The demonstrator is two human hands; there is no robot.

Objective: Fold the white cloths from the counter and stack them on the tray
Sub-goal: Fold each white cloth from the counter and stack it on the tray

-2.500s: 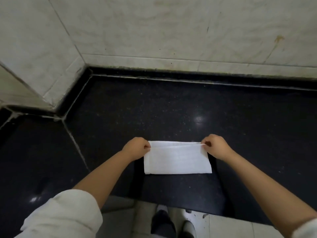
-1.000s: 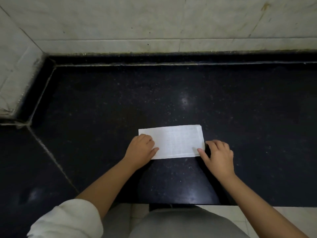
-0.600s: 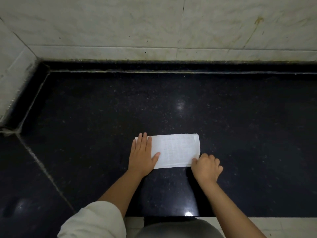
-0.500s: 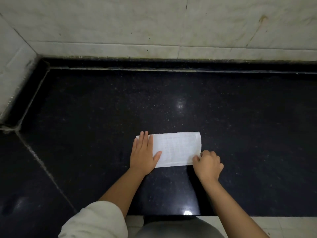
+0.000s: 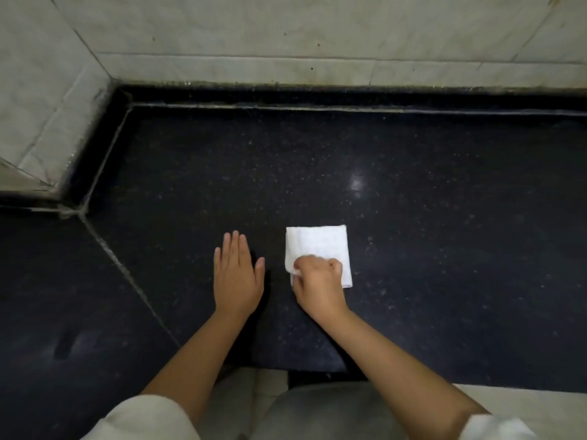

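A small, soft white cloth (image 5: 317,249), folded into a near square, lies on your speckled, glossy black stone table (image 5: 444,249). Your right hand (image 5: 319,285) pinches its near-left corner, covering that edge. Your left hand (image 5: 236,276) rests flat and spread just beside it, touching no cloth.
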